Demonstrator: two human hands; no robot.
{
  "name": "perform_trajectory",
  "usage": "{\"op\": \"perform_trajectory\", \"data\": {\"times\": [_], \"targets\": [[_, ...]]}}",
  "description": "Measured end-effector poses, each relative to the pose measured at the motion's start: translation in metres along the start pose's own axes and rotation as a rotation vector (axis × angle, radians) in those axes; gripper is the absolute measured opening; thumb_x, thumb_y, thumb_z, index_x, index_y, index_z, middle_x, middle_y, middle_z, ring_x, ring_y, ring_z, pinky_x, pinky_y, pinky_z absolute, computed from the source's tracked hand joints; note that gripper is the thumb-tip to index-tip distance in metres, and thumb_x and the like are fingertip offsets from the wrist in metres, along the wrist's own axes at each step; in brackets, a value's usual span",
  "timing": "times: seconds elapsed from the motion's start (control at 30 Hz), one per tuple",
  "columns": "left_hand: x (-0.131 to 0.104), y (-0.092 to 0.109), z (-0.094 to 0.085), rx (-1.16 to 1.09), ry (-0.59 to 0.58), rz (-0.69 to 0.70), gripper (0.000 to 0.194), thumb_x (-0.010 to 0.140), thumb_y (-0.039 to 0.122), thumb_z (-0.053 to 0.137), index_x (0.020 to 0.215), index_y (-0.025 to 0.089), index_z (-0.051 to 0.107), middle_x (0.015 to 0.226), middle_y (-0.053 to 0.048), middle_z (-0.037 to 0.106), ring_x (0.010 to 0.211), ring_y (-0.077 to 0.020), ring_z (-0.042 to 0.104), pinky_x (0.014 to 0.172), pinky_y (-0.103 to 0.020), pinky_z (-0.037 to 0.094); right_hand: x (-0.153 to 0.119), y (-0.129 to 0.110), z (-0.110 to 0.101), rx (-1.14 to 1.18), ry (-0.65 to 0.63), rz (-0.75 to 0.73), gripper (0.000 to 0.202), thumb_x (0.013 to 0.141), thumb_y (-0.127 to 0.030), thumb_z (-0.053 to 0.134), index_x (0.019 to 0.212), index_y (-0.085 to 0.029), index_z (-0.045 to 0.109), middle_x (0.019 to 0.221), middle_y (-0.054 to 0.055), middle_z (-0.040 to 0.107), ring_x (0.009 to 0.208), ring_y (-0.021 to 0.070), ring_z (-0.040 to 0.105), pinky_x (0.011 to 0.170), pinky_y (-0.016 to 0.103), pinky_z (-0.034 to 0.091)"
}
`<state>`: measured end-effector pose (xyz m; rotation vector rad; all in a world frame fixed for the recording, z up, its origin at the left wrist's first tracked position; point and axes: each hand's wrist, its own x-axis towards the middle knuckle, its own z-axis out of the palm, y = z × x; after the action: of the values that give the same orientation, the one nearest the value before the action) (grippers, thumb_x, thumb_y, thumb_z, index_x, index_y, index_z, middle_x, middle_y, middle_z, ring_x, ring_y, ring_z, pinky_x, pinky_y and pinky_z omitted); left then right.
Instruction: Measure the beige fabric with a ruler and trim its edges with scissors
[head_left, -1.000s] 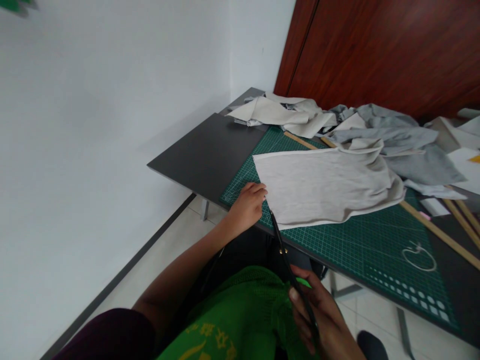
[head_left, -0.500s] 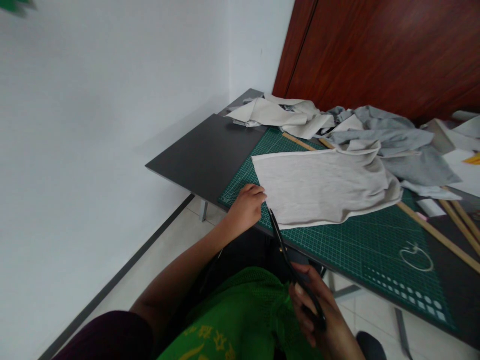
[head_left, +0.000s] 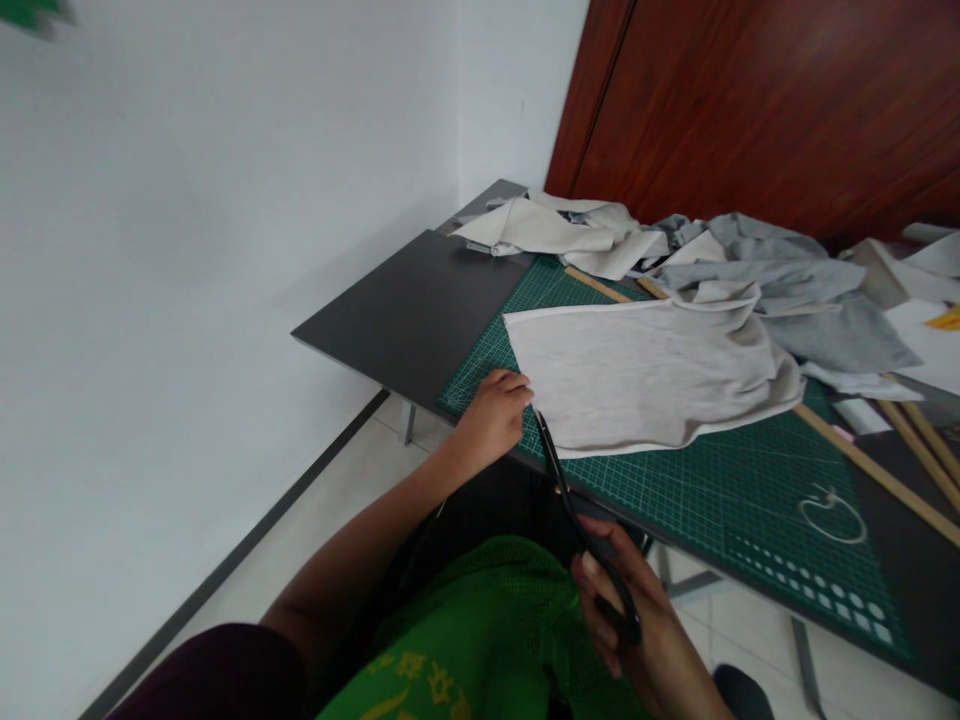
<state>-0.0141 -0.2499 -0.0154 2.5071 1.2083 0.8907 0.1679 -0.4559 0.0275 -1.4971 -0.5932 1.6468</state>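
Observation:
A piece of light grey fabric lies on the green cutting mat, flat at its left end and rumpled at the right. My left hand pinches the fabric's left edge between thumb and fingers. In my right hand is a pair of black scissors, its fingers through and around the handles. The scissor tips point up and away from me and meet the fabric's left edge just below my left fingertips. Whether the blades have fabric between them is too small to tell.
Cream cloth pieces and heaped grey cloth lie along the table's back. Wooden strips cross the right side. A loop of pale cord rests on the mat. A white wall borders the dark table on the left.
The scissors and my right hand have moved slightly up and left, toward the fabric's edge. My left hand and the fabric have stayed in place.

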Motion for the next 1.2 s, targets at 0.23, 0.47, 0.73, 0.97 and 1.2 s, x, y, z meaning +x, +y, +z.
{"op": "perform_trajectory", "data": {"times": [0.23,0.47,0.73,0.97,1.2], "targets": [[0.0,-0.0026,0.0029,0.001,0.033,0.028,0.03,0.09,-0.003,0.053,0.09,0.018,0.074,0.11,-0.008,0.073,0.109,-0.0247,0.062,0.103,-0.041,0.053,-0.0013,-0.0005,-0.0017,-0.04,0.001,0.009,0.072,0.077,-0.065,0.086,0.129,-0.023,0.058,0.063,-0.013,0.048,0.043,0.0052,0.039,0.034,0.014,0.031],[-0.0022,-0.005,0.0077,-0.058,0.108,0.017,0.026,0.092,-0.001,0.056,0.087,0.018,0.072,0.105,-0.007,0.074,0.105,-0.023,0.065,0.1,-0.04,0.055,-0.0041,-0.0007,-0.0009,-0.08,-0.003,0.008,0.073,0.082,-0.064,0.083,0.135,-0.024,0.054,0.056,-0.015,0.042,0.042,0.0062,0.038,0.035,0.013,0.031],[-0.0004,0.0015,0.0046,-0.009,0.06,-0.084,0.017,0.096,0.005,0.058,0.098,0.017,0.071,0.104,-0.01,0.073,0.106,-0.0258,0.065,0.1,-0.043,0.055,-0.0045,0.0006,0.0009,-0.061,0.008,-0.004,0.065,0.082,-0.061,0.084,0.13,-0.025,0.058,0.055,-0.014,0.043,0.041,0.0063,0.037,0.034,0.014,0.03],[0.0014,0.0013,0.0001,-0.019,-0.007,-0.039,0.024,0.096,0.004,0.054,0.098,0.019,0.074,0.112,-0.008,0.074,0.114,-0.0258,0.063,0.105,-0.044,0.052,-0.0028,0.0044,0.0004,-0.072,-0.028,-0.018,0.069,0.084,-0.061,0.083,0.134,-0.025,0.055,0.057,-0.013,0.048,0.04,0.0056,0.035,0.034,0.015,0.033],[0.0003,0.0003,0.0017,0.006,-0.002,-0.027,0.026,0.095,0.003,0.053,0.093,0.018,0.075,0.112,-0.008,0.074,0.111,-0.025,0.063,0.104,-0.042,0.051,0.0002,0.0002,-0.0027,-0.025,-0.017,-0.024,0.064,0.079,-0.066,0.083,0.123,-0.027,0.059,0.071,-0.01,0.056,0.04,0.0029,0.037,0.032,0.013,0.029]]}}
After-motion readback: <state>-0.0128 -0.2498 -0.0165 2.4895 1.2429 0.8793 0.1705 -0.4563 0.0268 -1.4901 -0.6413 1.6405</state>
